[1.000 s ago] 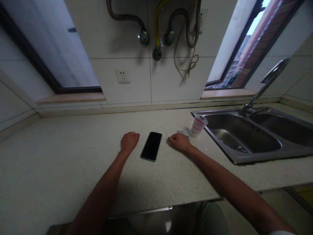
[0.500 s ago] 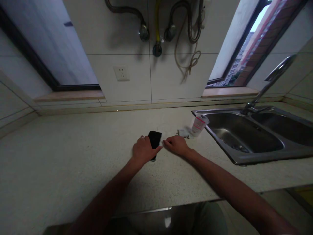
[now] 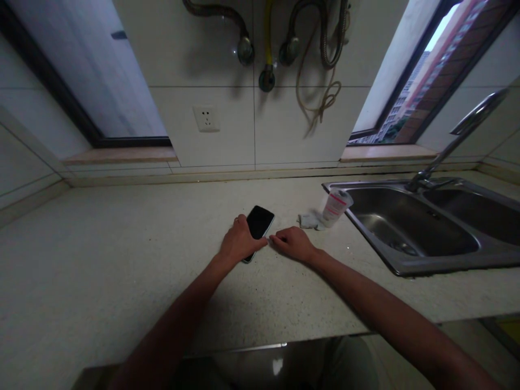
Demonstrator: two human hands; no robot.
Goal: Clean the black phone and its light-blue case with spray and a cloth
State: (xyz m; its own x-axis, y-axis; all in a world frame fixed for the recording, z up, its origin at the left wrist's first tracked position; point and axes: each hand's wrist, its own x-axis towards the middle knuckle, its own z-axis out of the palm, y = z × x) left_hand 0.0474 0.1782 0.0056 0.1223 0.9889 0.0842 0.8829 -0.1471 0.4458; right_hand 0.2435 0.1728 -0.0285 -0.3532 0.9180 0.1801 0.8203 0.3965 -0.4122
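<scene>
Speckled pale stone, matte: the bench (image 3: 122,244). One phone (image 3: 260,221) lies on it, near the middle, a flat, thin rectangle with rounded corners and a glossy black face, its far end angled to the right.

Left hand (image 3: 239,244): palm down over the near half of the phone, fingers along its left edge, thumb across its right edge. The grip is closed on the phone. The far half of the screen shows bare.

Right hand (image 3: 293,242): resting on the bench just right of the phone's near corner, fingers curled in, grip narrow and holding nothing. Whether the fingertips touch the phone or the left thumb cannot be told.

Count of other items:
- 1 small tapered cup (image 3: 336,206), white with a pink band, tilted, at the sink's left rim.
- 1 crumpled whitish cloth (image 3: 309,220), touching the cup's base.
- 1 steel sink (image 3: 390,265), brushed, 2 bowls.
- 1 curved metal tap (image 3: 459,138).
- 1 white wall socket (image 3: 207,118) on glossy tile.
- 2 ribbed metal hoses (image 3: 227,15), 1 yellow hose (image 3: 268,32), 1 looped cord (image 3: 320,103).
</scene>
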